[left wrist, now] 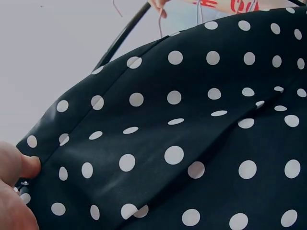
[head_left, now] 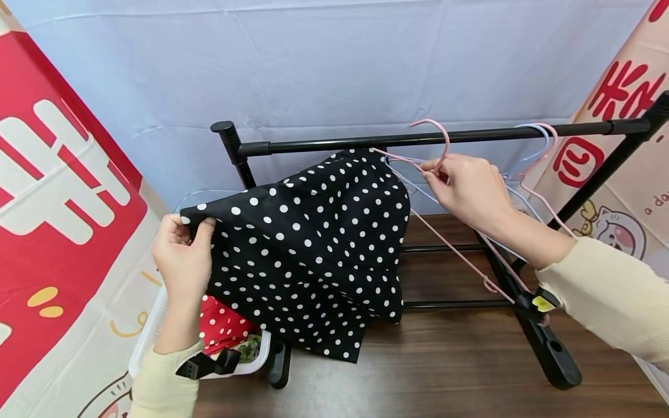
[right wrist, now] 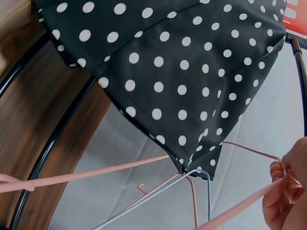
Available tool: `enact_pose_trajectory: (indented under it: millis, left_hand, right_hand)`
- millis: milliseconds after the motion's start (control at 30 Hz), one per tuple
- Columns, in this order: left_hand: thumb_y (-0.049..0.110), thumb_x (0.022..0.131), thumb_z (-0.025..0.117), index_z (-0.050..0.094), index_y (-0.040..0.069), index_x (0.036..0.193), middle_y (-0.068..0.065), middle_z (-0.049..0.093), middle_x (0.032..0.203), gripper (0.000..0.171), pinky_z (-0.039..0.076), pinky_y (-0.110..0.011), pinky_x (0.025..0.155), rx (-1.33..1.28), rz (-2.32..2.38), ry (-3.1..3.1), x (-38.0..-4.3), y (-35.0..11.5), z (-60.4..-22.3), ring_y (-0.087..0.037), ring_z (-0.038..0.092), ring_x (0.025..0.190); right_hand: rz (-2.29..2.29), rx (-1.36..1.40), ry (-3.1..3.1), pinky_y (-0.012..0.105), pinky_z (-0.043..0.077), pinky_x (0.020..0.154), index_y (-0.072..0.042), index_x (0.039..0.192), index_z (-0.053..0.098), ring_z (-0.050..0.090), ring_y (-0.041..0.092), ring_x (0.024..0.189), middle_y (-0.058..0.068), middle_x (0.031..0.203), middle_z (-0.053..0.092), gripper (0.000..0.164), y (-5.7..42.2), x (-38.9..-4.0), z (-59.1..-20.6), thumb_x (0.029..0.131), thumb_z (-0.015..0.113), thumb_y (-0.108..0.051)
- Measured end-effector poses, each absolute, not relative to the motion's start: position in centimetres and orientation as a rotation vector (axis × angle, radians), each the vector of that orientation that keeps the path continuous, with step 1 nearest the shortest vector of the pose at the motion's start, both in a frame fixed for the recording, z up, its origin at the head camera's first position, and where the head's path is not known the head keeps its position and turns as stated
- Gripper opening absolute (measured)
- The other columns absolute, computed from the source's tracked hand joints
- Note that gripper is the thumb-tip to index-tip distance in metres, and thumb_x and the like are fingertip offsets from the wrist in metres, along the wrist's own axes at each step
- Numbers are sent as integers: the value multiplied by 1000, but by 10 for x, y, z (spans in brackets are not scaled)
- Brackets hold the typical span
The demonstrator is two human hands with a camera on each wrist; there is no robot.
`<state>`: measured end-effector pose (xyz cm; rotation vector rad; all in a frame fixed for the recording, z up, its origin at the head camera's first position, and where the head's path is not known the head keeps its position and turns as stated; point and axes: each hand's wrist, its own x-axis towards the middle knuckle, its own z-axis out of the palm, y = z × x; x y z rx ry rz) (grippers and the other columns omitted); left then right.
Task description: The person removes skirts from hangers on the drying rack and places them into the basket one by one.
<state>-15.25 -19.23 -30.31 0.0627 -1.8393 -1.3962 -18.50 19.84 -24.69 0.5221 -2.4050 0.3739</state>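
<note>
A black cloth with white polka dots (head_left: 313, 249) spreads across the middle of the head view, its lower part hanging loose. My left hand (head_left: 183, 249) pinches its upper left corner between thumb and fingers; a seam runs along that edge in the left wrist view. A pink clothes hanger (head_left: 455, 247) is in my right hand (head_left: 470, 186), pinched just below its hook. One arm of this hanger reaches to the cloth's upper right corner, where its tip is hidden by the fabric. The right wrist view shows the cloth (right wrist: 182, 88) narrowing to a point beside the hangers.
A black clothes rack (head_left: 360, 142) stretches across, with a blue hanger (head_left: 543, 136) and another pink hanger (head_left: 538, 186) on its right part. At lower left, a white basket (head_left: 263, 354) holds a red dotted cloth (head_left: 225, 325). Printed curtains stand at both sides.
</note>
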Motion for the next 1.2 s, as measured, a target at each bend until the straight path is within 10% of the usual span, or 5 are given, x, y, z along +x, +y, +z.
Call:
enact_pose_trajectory:
  millis: [1200]
  left_hand:
    - [-2, 71, 72, 61, 3, 75, -9, 62, 71, 12, 51, -18, 63, 138, -1636, -1413, -157, -252, -250, -15, 57, 60]
  right_hand:
    - [359, 374, -2466, 31, 24, 39, -12, 68, 67, 39, 19, 44, 6, 57, 60, 22, 214, -194, -255, 86, 55, -17]
